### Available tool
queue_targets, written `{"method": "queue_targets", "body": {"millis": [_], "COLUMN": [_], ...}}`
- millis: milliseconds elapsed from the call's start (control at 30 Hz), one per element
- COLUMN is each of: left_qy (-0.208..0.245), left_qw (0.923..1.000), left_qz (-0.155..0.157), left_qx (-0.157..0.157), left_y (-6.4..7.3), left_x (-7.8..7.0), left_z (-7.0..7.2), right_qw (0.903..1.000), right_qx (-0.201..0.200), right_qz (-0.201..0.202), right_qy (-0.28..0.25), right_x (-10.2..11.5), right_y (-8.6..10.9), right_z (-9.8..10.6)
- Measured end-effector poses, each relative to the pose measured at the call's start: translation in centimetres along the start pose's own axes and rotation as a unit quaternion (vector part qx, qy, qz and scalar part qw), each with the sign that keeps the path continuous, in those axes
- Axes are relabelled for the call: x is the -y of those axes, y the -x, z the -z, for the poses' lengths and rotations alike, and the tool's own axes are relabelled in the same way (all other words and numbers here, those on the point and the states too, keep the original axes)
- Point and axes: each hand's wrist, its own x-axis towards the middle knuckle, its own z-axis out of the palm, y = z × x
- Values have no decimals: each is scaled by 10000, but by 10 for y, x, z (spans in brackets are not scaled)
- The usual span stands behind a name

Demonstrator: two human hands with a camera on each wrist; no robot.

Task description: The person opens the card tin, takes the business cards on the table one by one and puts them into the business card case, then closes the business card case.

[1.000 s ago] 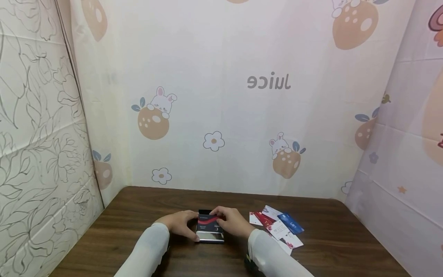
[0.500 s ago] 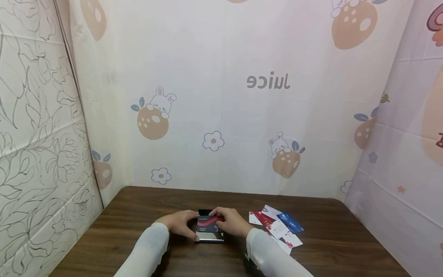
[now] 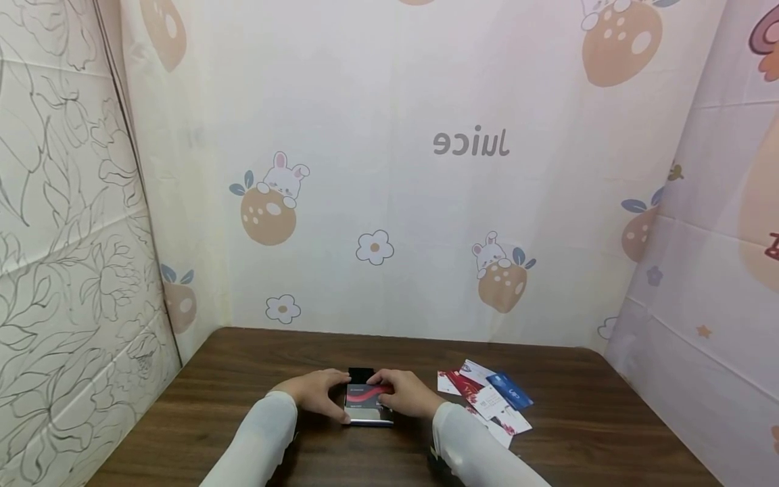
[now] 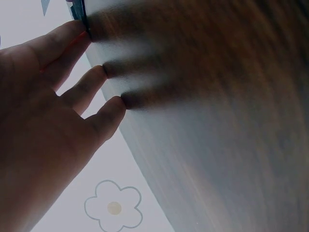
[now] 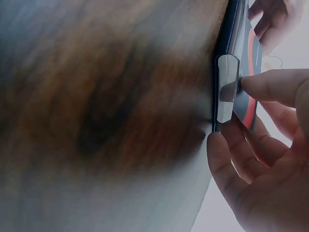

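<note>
A business card case, silver at its near end and black at its far end, lies on the wooden table. Across it sits a dark grey card with a red wavy stripe. My left hand holds the case's left side, thumb at the near corner and forefinger near the far one; the other fingertips rest on the table in the left wrist view. My right hand pinches the card at its right side. In the right wrist view the right thumb lies close over the case's silver edge.
To the right, several loose cards lie in an overlapping spread, among them a blue card, a red card and a white flowered card. A patterned curtain hangs behind the table.
The striped card has slid toward the near end of the case along with my right fingers, and more of the black far end shows. My left hand has stayed in place.
</note>
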Motion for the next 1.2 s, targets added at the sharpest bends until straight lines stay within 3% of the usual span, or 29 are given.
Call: {"method": "queue_targets", "body": {"millis": [1000, 1200], "left_qy": [-1, -17], "left_qw": [9999, 9999], "left_qz": [-96, -102], "left_qx": [-49, -56], "left_y": [1, 1], "left_x": [0, 1], "left_z": [0, -1], "right_qw": [9991, 9993], "right_qx": [186, 286], "right_qz": [220, 114], "right_qy": [320, 220], "right_x": [-1, 0], "right_y": [1, 1], "right_z": [-2, -1]}}
